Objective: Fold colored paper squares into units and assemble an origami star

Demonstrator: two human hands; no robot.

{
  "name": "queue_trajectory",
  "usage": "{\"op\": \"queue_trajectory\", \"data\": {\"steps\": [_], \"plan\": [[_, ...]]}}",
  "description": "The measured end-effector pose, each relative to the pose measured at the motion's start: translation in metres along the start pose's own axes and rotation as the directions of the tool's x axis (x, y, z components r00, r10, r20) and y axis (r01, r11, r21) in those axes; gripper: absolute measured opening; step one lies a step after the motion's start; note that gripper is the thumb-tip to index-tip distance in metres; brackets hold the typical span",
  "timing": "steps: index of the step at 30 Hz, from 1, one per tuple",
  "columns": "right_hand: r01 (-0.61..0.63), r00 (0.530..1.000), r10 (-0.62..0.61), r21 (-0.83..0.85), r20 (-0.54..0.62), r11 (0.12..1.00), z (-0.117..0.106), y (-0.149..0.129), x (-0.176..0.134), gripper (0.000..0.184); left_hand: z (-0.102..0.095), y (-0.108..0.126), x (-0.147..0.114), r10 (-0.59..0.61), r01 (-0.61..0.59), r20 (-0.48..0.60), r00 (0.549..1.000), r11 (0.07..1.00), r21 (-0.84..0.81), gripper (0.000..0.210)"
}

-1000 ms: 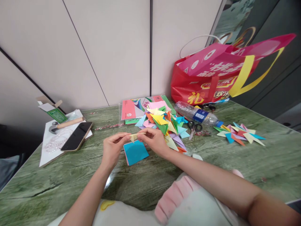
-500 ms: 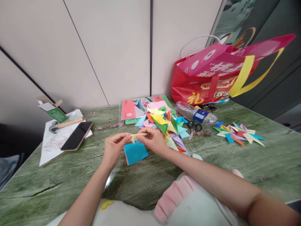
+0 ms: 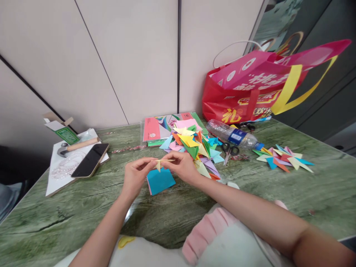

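Between my two hands is a small pale yellow folded paper piece (image 3: 158, 165), with one point hanging down. My left hand (image 3: 138, 171) pinches its left end between thumb and fingers. The right end is pinched by my right hand (image 3: 182, 167), and a thin tip sticks out past the thumb. Just below them lies a small stack of square paper (image 3: 161, 181), blue on top with a pink edge showing. Beside my right hand rises a heap of folded coloured paper pieces (image 3: 191, 142). My fingers hide part of the yellow piece.
Scissors (image 3: 229, 151) and a plastic bottle (image 3: 236, 135) lie right of the heap, near more folded pieces (image 3: 283, 157). A red bag (image 3: 244, 92) stands behind. At left, a phone (image 3: 91, 160), a hammer (image 3: 78, 146) and beads (image 3: 68, 167) rest on a white board.
The yellow paper piece has turned slightly between my fingers, its hanging point now narrower and more upright. Both hands keep their pinch and have barely moved.
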State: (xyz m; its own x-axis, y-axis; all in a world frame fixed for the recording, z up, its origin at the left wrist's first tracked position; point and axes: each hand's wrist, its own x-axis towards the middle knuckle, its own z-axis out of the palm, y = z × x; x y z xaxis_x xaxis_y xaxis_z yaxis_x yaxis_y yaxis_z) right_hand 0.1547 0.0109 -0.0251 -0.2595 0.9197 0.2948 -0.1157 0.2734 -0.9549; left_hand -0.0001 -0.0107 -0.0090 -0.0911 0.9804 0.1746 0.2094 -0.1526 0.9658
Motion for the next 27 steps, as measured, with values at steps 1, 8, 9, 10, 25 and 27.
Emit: {"op": "queue_trajectory", "data": {"steps": [1, 8, 9, 10, 25, 27], "plan": [[0.004, 1.000, -0.004, -0.001, 0.001, 1.000, 0.0002, 0.0001, 0.0000, 0.013, -0.0002, -0.0003, 0.0000, 0.006, -0.006, 0.001, 1.000, 1.000, 0.005, 0.019], [0.081, 0.997, -0.080, -0.107, 0.020, 0.991, -0.0002, 0.0000, -0.0006, 0.011, -0.0003, -0.0010, -0.0008, 0.002, -0.002, 0.010, 1.000, 1.000, -0.002, 0.016], [0.088, 0.996, -0.086, -0.118, 0.030, 0.989, -0.0002, 0.0003, -0.0009, 0.012, -0.0001, -0.0008, -0.0009, -0.003, 0.003, 0.009, 1.000, 1.000, -0.006, 0.017], [0.095, 0.995, -0.090, -0.125, 0.040, 0.988, 0.0000, 0.0007, -0.0013, 0.012, 0.0000, -0.0007, -0.0010, -0.005, 0.005, 0.010, 1.000, 1.000, -0.010, 0.017], [0.117, 0.993, -0.110, -0.190, 0.050, 0.975, -0.0012, 0.0057, -0.0023, 0.014, 0.0016, -0.0012, -0.0007, 0.043, -0.042, 0.027, 0.999, 0.999, -0.017, 0.015], [0.121, 0.992, -0.113, -0.189, 0.053, 0.975, -0.0013, 0.0059, -0.0022, 0.014, 0.0018, -0.0014, -0.0011, 0.055, -0.055, 0.033, 0.998, 0.998, -0.026, 0.013]]}}
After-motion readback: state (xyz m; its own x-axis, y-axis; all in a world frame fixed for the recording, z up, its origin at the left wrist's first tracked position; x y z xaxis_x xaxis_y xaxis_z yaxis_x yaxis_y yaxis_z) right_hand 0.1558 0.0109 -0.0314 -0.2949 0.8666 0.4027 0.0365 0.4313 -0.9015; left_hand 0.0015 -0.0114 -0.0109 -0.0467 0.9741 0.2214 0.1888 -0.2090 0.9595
